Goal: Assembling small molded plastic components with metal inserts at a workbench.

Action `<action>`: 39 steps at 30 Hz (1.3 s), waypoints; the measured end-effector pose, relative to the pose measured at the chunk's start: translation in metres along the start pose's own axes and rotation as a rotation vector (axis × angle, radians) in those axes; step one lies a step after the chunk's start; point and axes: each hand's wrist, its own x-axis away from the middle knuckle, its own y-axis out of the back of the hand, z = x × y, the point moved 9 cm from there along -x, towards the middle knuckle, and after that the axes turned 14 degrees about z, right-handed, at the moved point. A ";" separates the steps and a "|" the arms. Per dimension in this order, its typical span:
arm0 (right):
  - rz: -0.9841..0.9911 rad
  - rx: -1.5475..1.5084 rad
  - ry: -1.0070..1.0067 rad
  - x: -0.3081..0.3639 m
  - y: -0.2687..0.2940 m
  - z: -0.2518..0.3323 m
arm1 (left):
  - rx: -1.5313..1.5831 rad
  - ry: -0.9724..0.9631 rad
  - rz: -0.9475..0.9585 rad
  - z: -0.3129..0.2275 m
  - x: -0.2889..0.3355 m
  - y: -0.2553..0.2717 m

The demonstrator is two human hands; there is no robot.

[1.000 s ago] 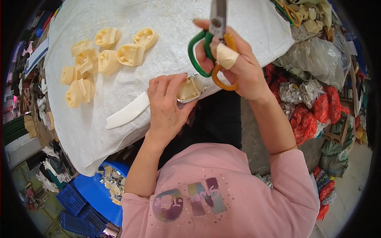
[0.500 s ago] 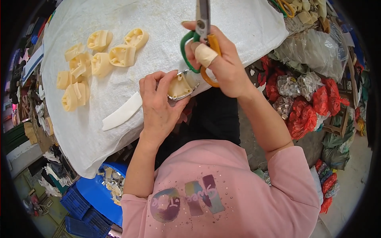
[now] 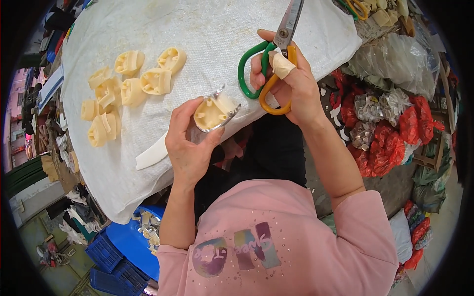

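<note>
My left hand (image 3: 185, 145) is closed around a cream plastic piece with a shiny silver rim (image 3: 209, 116), pinched between thumb and fingers. Its hollow side with small posts faces up, and a whitish flap sticks out at its right side. A pair of scissors (image 3: 283, 33) with one green and one orange handle is in my right hand (image 3: 302, 89), blades pointing up and away from the piece. Beige tape wraps my right thumb. Partly behind my left hand, a white curved strip (image 3: 152, 152) lies on the white woven sheet (image 3: 212, 44).
Several cream plastic pieces (image 3: 131, 92) sit in a loose group at the left of the sheet. Below its front edge stands a blue tub (image 3: 129, 240) of silver-and-cream parts, beside blue crates (image 3: 104, 252). Red plastic bags (image 3: 382, 148) and clear bags (image 3: 371, 106) are heaped at the right.
The scissors have moved right, away from the piece, and their blades now lean right. My left hand has shifted left and tilted the piece. The view has shifted slightly.
</note>
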 end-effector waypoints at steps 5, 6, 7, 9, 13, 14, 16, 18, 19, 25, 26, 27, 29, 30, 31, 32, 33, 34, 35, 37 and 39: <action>-0.097 -0.002 0.123 0.009 0.007 0.013 | -0.460 0.026 0.040 -0.018 -0.013 -0.007; -0.078 -0.025 0.176 0.010 0.007 0.020 | -0.462 0.026 0.044 -0.019 -0.014 -0.007; -0.082 -0.027 0.176 0.011 0.006 0.024 | -0.453 0.053 0.062 -0.016 -0.016 -0.008; 0.052 -0.173 0.283 0.013 -0.012 0.042 | -0.451 0.086 0.086 -0.015 -0.018 -0.006; 0.065 -0.259 0.355 0.020 -0.018 0.054 | -0.468 0.111 0.118 -0.010 -0.019 -0.007; 0.034 -0.069 0.294 0.025 -0.020 0.032 | -0.466 0.077 0.110 -0.016 -0.021 -0.007; 0.003 -0.167 0.166 0.016 -0.025 -0.016 | -0.446 0.065 0.124 -0.014 -0.021 -0.008; 0.041 -0.220 0.153 0.011 -0.021 -0.020 | -0.435 0.064 0.127 -0.011 -0.020 -0.008; 0.077 -0.266 0.143 0.009 -0.022 -0.022 | -0.437 0.086 0.123 -0.010 -0.021 -0.008; 0.048 -0.411 0.304 0.018 -0.023 0.012 | -0.436 0.125 0.118 -0.007 -0.018 -0.004; 0.049 -0.296 0.219 0.020 -0.028 -0.007 | -0.441 0.097 0.113 -0.012 -0.020 -0.003; 0.053 -0.175 0.139 0.018 -0.029 -0.021 | -0.440 0.089 0.108 -0.012 -0.023 -0.003; 0.038 -0.334 0.198 0.015 -0.023 -0.022 | -0.453 0.056 0.120 -0.011 -0.023 -0.005; 0.025 -0.375 0.182 0.010 -0.020 -0.022 | -0.457 0.050 0.118 -0.011 -0.022 -0.004; 0.011 -0.416 0.165 0.005 -0.016 -0.022 | -0.434 0.082 0.121 -0.008 -0.022 -0.004; 0.042 -0.364 0.213 -0.002 -0.015 -0.013 | -0.408 0.117 0.124 -0.004 -0.021 -0.003; 0.041 -0.366 0.209 -0.008 -0.016 -0.004 | -0.407 0.121 0.125 -0.005 -0.020 -0.003; 0.050 -0.350 0.292 -0.013 -0.018 0.014 | -0.430 0.124 0.128 -0.008 -0.020 -0.002; 0.062 -0.333 0.376 -0.017 -0.020 0.028 | -0.454 0.126 0.129 -0.011 -0.020 -0.001; 0.040 0.422 0.213 -0.014 -0.014 -0.036 | -0.460 0.125 0.131 -0.015 -0.023 0.000; -0.071 -0.419 0.172 -0.019 -0.020 -0.042 | -0.456 0.127 0.129 -0.013 -0.025 0.001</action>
